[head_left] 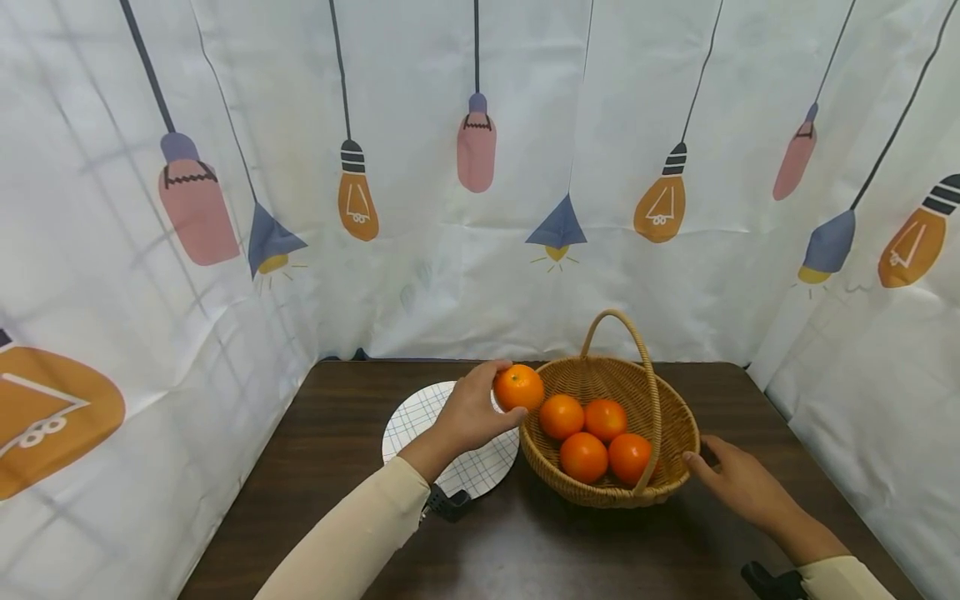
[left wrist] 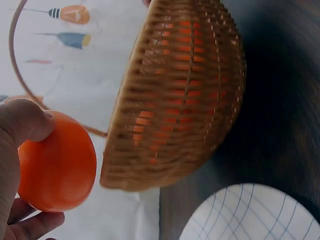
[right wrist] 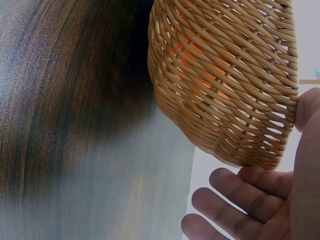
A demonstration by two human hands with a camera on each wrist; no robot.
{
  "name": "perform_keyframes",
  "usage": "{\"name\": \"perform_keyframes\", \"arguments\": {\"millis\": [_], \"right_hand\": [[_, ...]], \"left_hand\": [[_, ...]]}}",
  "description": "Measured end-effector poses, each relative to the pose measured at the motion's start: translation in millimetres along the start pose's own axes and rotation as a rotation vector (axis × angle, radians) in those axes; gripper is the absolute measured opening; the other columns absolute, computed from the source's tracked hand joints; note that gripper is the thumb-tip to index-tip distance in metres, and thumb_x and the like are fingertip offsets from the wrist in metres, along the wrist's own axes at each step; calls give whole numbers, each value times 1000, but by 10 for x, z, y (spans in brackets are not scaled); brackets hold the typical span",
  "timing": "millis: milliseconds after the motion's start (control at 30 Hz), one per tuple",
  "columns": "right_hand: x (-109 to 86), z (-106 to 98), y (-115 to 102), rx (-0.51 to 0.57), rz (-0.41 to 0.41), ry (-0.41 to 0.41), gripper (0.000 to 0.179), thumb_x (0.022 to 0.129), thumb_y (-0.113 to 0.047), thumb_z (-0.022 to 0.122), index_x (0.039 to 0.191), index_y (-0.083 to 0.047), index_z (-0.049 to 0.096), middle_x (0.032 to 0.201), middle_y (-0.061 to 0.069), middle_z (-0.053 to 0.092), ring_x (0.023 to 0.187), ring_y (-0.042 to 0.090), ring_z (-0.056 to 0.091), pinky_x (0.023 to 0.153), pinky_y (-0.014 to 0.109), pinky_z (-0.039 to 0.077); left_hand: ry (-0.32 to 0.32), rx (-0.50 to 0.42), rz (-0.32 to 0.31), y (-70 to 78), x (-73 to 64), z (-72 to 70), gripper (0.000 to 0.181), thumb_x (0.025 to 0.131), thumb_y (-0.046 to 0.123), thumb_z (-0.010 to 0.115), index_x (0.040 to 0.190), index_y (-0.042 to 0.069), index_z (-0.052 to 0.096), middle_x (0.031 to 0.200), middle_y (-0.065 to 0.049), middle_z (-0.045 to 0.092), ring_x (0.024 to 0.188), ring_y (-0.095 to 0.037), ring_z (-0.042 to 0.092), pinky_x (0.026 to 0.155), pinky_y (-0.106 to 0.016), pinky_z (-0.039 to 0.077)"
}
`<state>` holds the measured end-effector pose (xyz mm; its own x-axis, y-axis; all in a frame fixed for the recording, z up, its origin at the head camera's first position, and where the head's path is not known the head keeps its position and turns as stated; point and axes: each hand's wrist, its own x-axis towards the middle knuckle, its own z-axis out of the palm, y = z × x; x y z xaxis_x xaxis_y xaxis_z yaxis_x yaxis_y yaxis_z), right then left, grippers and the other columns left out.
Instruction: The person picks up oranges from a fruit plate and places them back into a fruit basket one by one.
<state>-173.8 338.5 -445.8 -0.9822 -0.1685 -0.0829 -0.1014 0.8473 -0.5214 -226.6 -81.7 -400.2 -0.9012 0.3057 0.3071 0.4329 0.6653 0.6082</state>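
Note:
My left hand pinches an orange between thumb and fingers, beside the left rim of a wicker basket. In the left wrist view this orange is whole and shiny, with the thumb pressed on its upper side. Inside the basket lie several more oranges, grouped toward the front left. My right hand grips the basket's right rim. The right wrist view has its thumb at the rim and the index finger against the woven wall, the other fingers extended below.
A round white plate with a blue grid pattern lies left of the basket, partly under my left forearm. The basket's tall arched handle rises over its right part. A dark wooden table meets white curtains with printed lamps.

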Motion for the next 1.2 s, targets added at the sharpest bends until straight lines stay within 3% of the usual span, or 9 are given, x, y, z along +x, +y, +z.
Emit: {"name": "perform_keyframes", "arguments": {"millis": [600, 833, 1200], "right_hand": [[0, 2, 18, 4, 3, 0, 77, 105, -54, 47, 145, 13, 42, 129, 32, 60, 97, 33, 68, 78, 55, 56], [5, 14, 26, 3, 6, -2, 78, 105, -54, 48, 145, 13, 42, 130, 33, 59, 99, 34, 68, 78, 55, 56], [2, 10, 29, 7, 2, -1, 78, 105, -55, 47, 145, 12, 42, 132, 33, 58, 101, 36, 68, 79, 56, 56]], "left_hand": [[-89, 26, 103, 210, -2, 282, 71, 85, 38, 83, 143, 11, 53, 136, -3, 60, 111, -19, 62, 91, -32, 54], [-95, 88, 140, 172, -37, 398, 65, 84, 39, 82, 138, 12, 59, 133, -2, 63, 110, -22, 62, 93, -36, 52], [-69, 116, 205, 135, -74, 419, 59, 86, 35, 77, 137, 9, 61, 134, -4, 63, 118, -23, 61, 102, -38, 49]]}}
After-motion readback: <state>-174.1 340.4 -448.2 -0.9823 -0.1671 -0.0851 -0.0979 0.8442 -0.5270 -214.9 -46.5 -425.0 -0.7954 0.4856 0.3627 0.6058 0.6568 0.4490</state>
